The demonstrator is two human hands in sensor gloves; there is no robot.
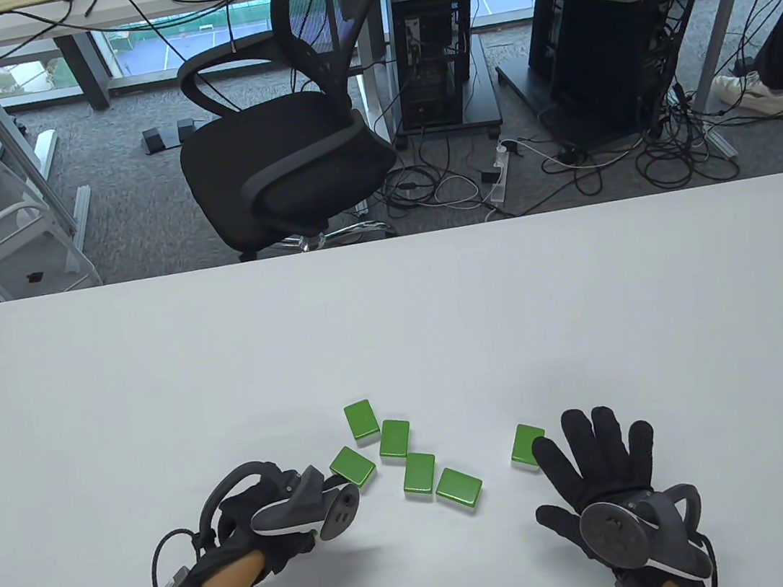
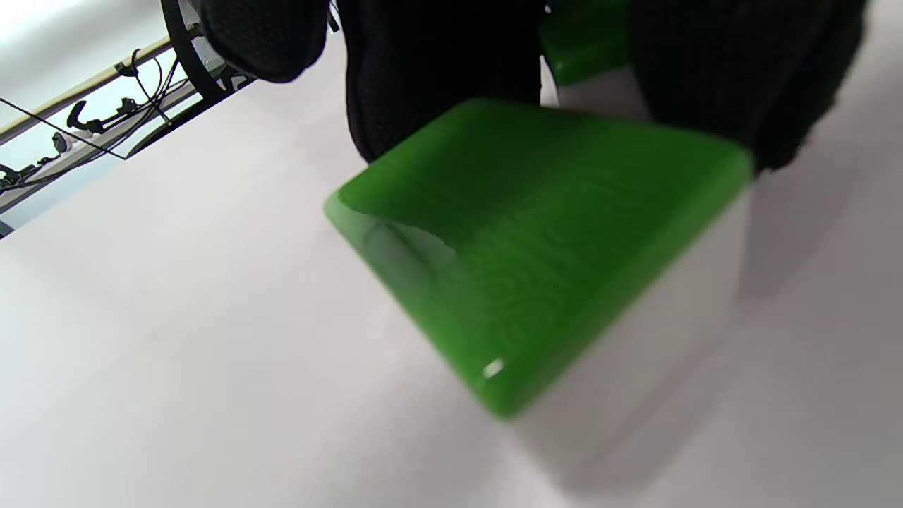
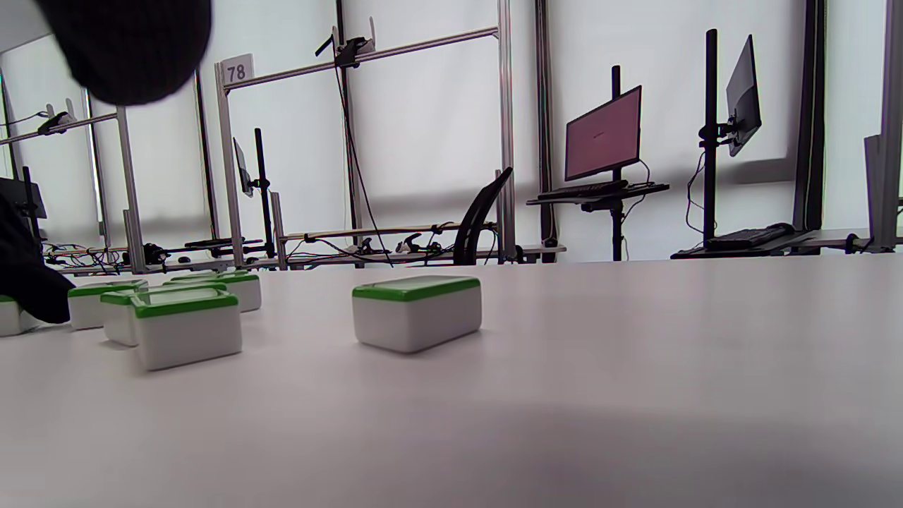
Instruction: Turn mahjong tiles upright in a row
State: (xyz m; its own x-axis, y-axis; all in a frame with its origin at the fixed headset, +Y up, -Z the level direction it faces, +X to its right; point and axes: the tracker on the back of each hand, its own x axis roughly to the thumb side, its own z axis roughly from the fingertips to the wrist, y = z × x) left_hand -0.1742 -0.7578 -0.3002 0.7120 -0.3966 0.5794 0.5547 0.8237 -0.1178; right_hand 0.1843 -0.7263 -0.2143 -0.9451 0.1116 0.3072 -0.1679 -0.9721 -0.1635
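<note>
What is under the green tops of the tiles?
In the right wrist view, each tile has a white body under its green top, resting flat on the table. The faces underneath are hidden.

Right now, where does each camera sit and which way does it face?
Table view: above the near edge, looking down at six green tiles; left hand and right hand show.
Left wrist view: inches off the table, facing one tile; gloved fingers show.
Right wrist view: table height, looking across; a fingertip shows.
Table and right wrist views share the lone tile.
</note>
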